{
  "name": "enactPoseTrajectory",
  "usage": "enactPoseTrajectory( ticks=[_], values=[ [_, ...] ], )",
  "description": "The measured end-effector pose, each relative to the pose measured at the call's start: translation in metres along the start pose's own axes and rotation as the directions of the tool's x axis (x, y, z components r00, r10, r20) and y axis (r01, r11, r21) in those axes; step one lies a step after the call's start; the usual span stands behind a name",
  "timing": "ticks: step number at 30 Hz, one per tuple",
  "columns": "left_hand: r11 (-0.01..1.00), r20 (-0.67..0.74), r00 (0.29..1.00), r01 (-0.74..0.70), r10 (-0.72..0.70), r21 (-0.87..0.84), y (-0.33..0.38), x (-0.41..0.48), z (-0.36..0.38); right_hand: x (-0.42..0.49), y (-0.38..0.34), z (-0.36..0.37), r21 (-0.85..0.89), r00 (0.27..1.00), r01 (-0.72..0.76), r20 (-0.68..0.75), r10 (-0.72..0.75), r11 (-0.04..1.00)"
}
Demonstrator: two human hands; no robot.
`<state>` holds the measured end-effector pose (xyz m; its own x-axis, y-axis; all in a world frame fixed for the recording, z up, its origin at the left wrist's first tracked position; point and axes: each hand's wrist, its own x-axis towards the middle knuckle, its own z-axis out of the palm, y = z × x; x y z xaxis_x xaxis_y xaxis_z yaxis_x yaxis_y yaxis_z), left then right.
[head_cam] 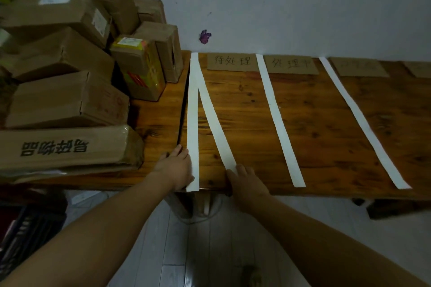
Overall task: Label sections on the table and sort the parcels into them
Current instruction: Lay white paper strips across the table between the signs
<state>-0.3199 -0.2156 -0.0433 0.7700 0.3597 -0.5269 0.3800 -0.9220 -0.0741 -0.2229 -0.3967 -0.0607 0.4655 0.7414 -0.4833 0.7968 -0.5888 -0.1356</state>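
Note:
Several white paper strips run from the wall to the front edge of the wooden table (314,109). My left hand (175,168) lies flat beside the leftmost strip (193,123), its thumb side touching the strip's near end. My right hand (245,182) has its fingertips on the near end of a slanted second strip (217,123); both strips meet at the wall. Two more strips (277,119) (359,119) lie to the right. Cardboard labels with handwriting (232,62) (291,64) sit along the wall. Brown parcels (65,100) are stacked at the left.
A long flat box with printed characters (67,149) lies at the table's front left corner. Two more cardboard labels (359,67) (419,69) lie far right. A yellow-taped parcel (140,67) stands near the leftmost strip. Butterfly stickers (205,37) dot the wall. Below is grey plank flooring.

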Motion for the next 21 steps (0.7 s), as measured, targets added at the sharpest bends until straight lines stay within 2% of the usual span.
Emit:
enactPoseTrajectory(
  ticks=[4, 7, 9, 11, 13, 15, 16, 17, 19, 21],
  values=[
    [0.999, -0.001, 1.0, 0.002, -0.002, -0.045, -0.002, -0.004, -0.002, -0.004, -0.001, -0.001, 0.098, 0.999, -0.047, -0.004, 0.048, 0.994],
    [0.979, -0.109, 0.994, 0.011, -0.034, -0.205, 0.003, -0.009, -0.008, -0.01, -0.001, -0.012, 0.184, 0.996, -0.082, -0.03, 0.089, 0.98],
    [0.923, -0.158, 0.983, 0.028, -0.096, -0.383, 0.013, -0.011, -0.017, -0.019, -0.001, -0.028, 0.22, 0.993, -0.071, -0.074, 0.089, 0.973],
    [0.755, -0.077, 0.979, 0.095, -0.189, -0.649, 0.026, -0.011, -0.031, -0.029, -0.002, -0.047, 0.247, 0.986, -0.053, -0.139, 0.089, 0.968],
    [0.442, 0.116, 0.977, 0.186, -0.18, -0.878, 0.04, -0.011, -0.047, -0.039, -0.004, -0.061, 0.313, 0.969, -0.046, -0.215, 0.118, 0.949],
    [0.042, 0.271, 0.96, 0.274, -0.064, -0.961, 0.053, -0.013, -0.063, -0.053, -0.005, -0.073, 0.406, 0.943, -0.03, -0.291, 0.16, 0.913],
    [-0.111, 0.287, 0.958, 0.284, -0.016, -0.953, 0.06, -0.014, -0.07, -0.062, -0.004, -0.078, 0.444, 0.934, -0.02, -0.312, 0.176, 0.896],
    [-0.214, 0.273, 0.962, 0.268, 0.007, -0.939, 0.068, -0.015, -0.077, -0.071, -0.003, -0.083, 0.46, 0.926, -0.005, -0.333, 0.177, 0.888],
    [-0.308, 0.222, 0.975, 0.208, -0.012, -0.929, 0.085, -0.018, -0.093, -0.09, 0.004, -0.09, 0.482, 0.909, 0.026, -0.375, 0.18, 0.876],
    [-0.304, 0.179, 0.982, 0.155, -0.054, -0.94, 0.105, -0.022, -0.111, -0.107, 0.015, -0.097, 0.546, 0.877, 0.032, -0.417, 0.239, 0.837]
  ],
)
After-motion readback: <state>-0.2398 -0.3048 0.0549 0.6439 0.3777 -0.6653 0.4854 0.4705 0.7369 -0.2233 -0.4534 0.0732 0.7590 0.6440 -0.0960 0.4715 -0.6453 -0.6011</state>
